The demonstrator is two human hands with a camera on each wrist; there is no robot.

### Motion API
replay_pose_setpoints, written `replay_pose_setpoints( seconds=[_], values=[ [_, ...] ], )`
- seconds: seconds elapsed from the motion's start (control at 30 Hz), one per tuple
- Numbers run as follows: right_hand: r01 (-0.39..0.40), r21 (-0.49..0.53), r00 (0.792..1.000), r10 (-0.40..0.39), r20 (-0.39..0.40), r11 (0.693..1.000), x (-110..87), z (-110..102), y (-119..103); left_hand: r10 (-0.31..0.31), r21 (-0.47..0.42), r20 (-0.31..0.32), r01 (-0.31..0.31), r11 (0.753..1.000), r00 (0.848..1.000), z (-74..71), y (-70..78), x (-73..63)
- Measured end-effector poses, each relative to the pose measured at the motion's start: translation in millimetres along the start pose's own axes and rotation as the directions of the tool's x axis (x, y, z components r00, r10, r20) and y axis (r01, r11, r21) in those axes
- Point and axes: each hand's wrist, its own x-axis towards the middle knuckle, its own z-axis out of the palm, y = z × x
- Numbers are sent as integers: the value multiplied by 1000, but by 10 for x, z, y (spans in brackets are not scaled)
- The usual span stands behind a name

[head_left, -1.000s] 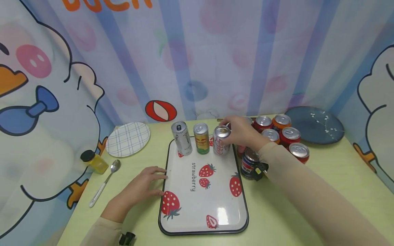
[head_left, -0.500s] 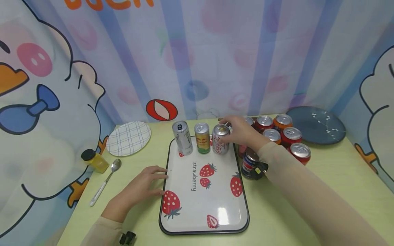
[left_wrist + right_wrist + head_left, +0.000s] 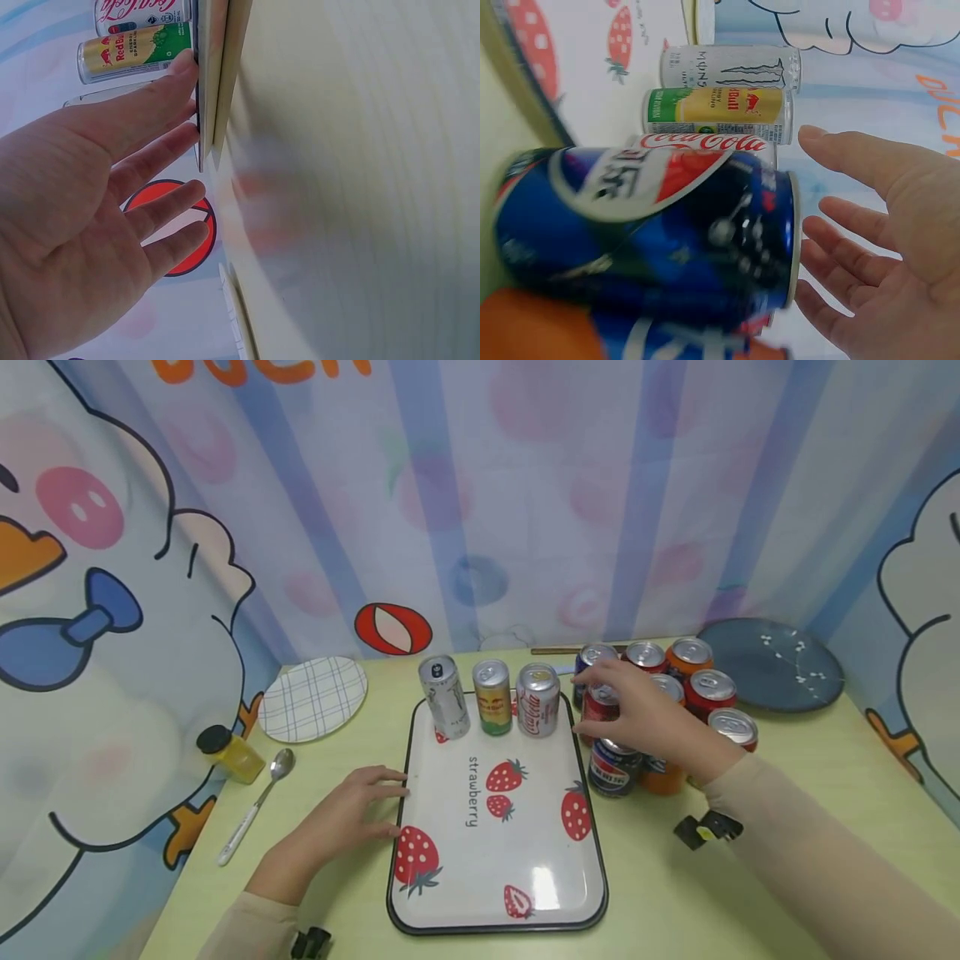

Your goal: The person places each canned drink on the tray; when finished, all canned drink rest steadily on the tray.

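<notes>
A white strawberry-print tray [image 3: 517, 868] with a dark rim bears three upright cans at its far end: a silver Monster can [image 3: 447, 702], a yellow-green Red Bull can [image 3: 492, 702] and a silver-white Coca-Cola can [image 3: 538, 706]. My left hand [image 3: 348, 814] is at the tray's left edge, fingers extended, fingertips touching the rim. To the right of the tray, my right hand [image 3: 645, 714] is over the clustered cans, thumb and fingers spread about the top of a red can [image 3: 600, 714]. The right wrist view shows a blue Pepsi can [image 3: 652, 225] close by; no grip is visible.
More cans, such as a red can [image 3: 710, 691] and an orange can [image 3: 663, 774], crowd the right side. Behind them lies a dark plate [image 3: 772, 664]. At left are a checked plate [image 3: 313, 700], a spoon [image 3: 257, 806] and a yellow jar [image 3: 232, 756].
My right hand has let go of the silver-white Coca-Cola can, which stays on the tray, and has moved right over the can cluster. The left hand has not moved.
</notes>
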Motion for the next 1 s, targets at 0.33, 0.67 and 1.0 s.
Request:
replay_pose_setpoints(
  seconds=[0.33, 0.67, 1.0],
  values=[
    [25, -63, 1000, -25, -1, 998, -481, -110, 151, 6, -3, -2, -6, 1000, 1000, 6, -12, 10],
    [84, -82, 996, -83, 8, 993, -534, -83, 287, -4, -8, -1, 4, 1000, 1000, -1, -9, -8],
    [50, -57, 999, -50, 3, 997, -508, -29, 317, 4, -2, -1, -4, 1000, 1000, 7, -8, -1]
  ],
)
